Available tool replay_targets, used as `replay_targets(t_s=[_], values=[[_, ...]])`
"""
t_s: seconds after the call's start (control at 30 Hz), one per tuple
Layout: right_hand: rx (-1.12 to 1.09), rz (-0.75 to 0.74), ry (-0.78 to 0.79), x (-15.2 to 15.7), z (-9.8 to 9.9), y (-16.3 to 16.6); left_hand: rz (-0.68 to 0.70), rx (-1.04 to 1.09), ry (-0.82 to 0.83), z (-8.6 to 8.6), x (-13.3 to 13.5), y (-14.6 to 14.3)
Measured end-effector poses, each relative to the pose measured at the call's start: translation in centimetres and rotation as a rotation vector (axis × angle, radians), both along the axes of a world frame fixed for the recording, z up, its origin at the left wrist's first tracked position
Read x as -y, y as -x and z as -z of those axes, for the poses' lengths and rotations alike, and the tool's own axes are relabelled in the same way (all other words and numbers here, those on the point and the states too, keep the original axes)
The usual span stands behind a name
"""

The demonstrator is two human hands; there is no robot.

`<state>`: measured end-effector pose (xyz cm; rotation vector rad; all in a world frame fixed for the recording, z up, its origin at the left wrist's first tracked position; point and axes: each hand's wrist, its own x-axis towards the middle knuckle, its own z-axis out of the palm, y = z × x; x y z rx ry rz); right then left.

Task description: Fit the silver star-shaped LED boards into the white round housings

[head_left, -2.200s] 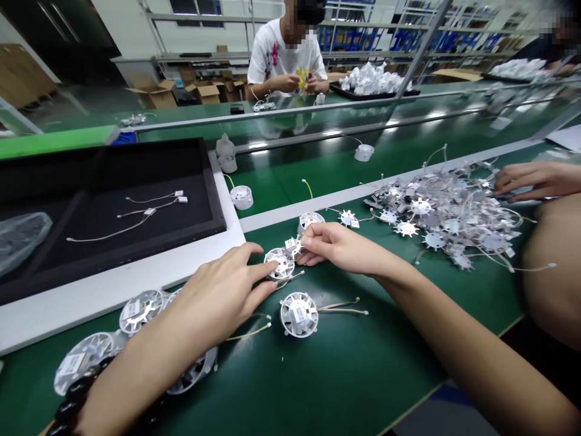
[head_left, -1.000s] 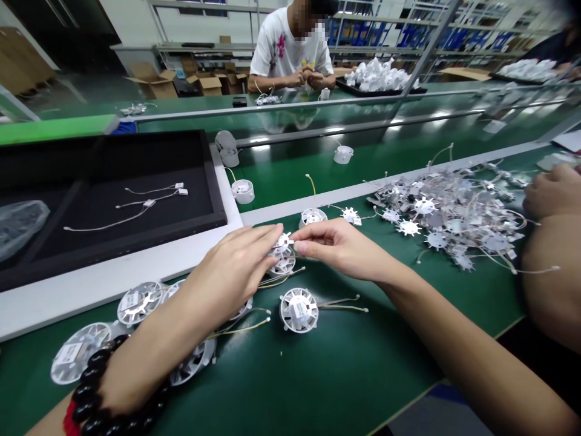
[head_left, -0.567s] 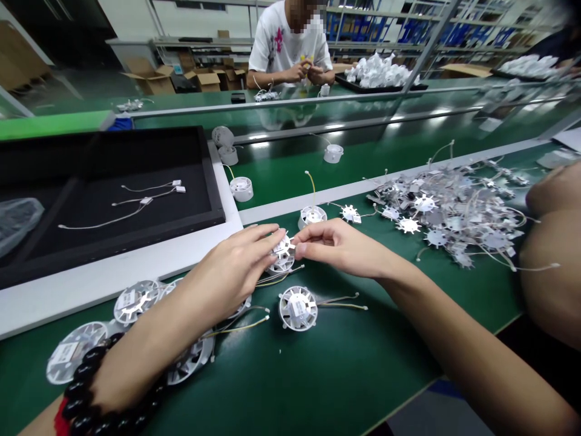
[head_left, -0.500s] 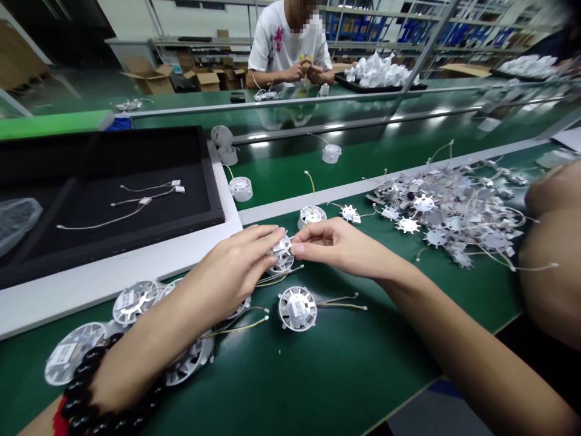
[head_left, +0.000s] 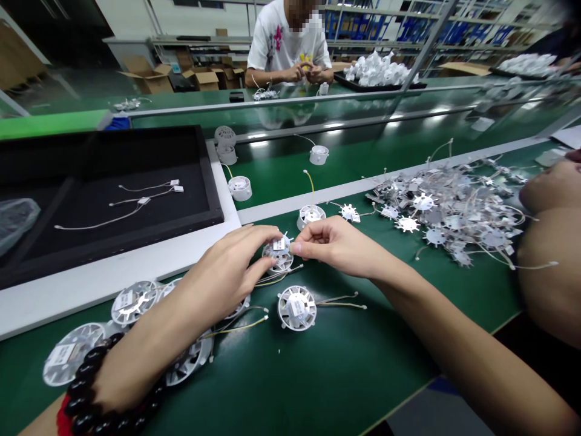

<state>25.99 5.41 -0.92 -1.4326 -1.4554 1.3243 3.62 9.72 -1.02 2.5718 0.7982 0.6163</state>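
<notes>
A star-shaped metal plate [head_left: 280, 243] with a white label is tilted over a round white housing [head_left: 282, 264]. My left hand [head_left: 233, 260] has its thumb and fingers curled around the plate's left side. From the right, my right hand [head_left: 338, 243] pinches the plate's edge between thumb and forefinger. Just below lies a finished-looking round white fan-like unit [head_left: 297, 309] with a plate in it and two wires running right. Behind my right fingers stands another white housing [head_left: 310, 216] with a yellow wire upright. More round units [head_left: 135, 303] lie partly under my left forearm.
A heap of wired star plates [head_left: 447, 212] covers the right side. To the left, a black tray [head_left: 91, 175] holds several small wired pieces. White housings [head_left: 319, 155] sit on the green belt [head_left: 276, 166]. A co-worker [head_left: 290, 48] works across it; another person's arm is at right.
My left fingers have spread and shifted slightly, showing more of the plate. My right pinch stays nearly in place. A white housing on the belt has moved left.
</notes>
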Motion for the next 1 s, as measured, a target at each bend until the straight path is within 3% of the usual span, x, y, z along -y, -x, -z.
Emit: replay_targets(t_s=[0.13, 0.33, 0.77, 1.0], values=[[0.089, -0.024, -0.011, 0.0, 0.0, 0.0, 0.006, -0.024, -0.001, 0.3, 0.0, 0.0], [0.201, -0.070, -0.006, -0.1, 0.5, -0.1, -0.079, -0.224, 0.060, 0.8, 0.1, 0.2], [0.241, -0.086, 0.018, 0.0, 0.4, -0.1, -0.040, -0.276, -0.001, 0.2, 0.1, -0.4], [0.247, -0.103, 0.038, 0.0, 0.3, -0.3, -0.028, -0.286, 0.042, -0.2, 0.0, -0.4]])
